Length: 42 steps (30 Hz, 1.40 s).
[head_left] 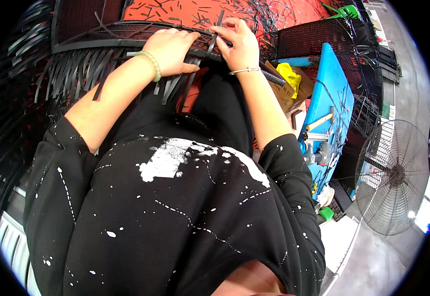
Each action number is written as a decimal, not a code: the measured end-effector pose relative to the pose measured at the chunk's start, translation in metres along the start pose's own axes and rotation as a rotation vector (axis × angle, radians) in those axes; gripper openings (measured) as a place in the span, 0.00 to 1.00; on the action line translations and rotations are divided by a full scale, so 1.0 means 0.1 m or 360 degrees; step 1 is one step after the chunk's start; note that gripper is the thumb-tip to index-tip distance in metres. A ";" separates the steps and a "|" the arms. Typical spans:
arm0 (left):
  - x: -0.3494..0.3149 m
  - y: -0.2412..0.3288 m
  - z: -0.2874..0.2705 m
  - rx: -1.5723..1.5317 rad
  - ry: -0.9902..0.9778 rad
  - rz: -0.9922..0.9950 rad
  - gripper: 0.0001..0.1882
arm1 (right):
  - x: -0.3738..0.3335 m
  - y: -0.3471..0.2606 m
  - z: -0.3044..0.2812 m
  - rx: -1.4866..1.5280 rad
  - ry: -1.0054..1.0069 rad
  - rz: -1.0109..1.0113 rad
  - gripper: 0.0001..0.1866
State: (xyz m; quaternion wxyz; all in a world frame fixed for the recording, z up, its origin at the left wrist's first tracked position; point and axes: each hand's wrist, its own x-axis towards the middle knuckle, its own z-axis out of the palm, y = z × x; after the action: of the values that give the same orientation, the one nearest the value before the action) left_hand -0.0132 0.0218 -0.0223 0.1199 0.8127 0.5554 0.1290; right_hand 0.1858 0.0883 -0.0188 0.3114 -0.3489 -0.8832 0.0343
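A dark frame (84, 45) with black woven strips lies across my lap, with loose flat strip ends (76, 74) hanging from its near edge. My left hand (173, 52), with a pale green bead bracelet, grips that edge, fingers over the top and thumb on the near side. Just to its right, my right hand (237, 44), wearing a thin bangle, pinches a black flat strip (216, 37) between thumb and fingers. The strip stands up across the edge and hangs below it. Part of the left fingertips is hidden in the weave.
Beyond the frame spreads a red surface (190, 11) scattered with short black offcuts. On the right stand a blue board (323, 93) with a wooden-handled tool (319, 121) on it, a yellow bag (289, 79) on cardboard, and a large floor fan (397, 172). Black woven pieces (303, 42) crowd around.
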 end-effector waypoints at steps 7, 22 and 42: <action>0.01 0.02 0.02 0.0028 -0.0059 -0.0015 0.39 | -0.04 -0.01 0.08 0.0819 0.0011 0.0713 0.11; -0.01 0.01 -0.01 0.0008 -0.0035 0.0011 0.39 | 0.00 0.18 0.19 0.0939 -0.0914 0.0940 0.10; -0.19 0.33 -0.14 -0.0455 0.0687 0.0790 0.06 | -0.26 0.06 -0.14 0.1129 -0.0818 0.0431 0.20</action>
State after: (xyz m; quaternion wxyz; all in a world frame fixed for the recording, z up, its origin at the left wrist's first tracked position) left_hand 0.0041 -0.0073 0.0005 0.0774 0.8520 0.3298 0.3993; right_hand 0.2121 0.0740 -0.0230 0.1751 -0.3134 -0.8119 0.4604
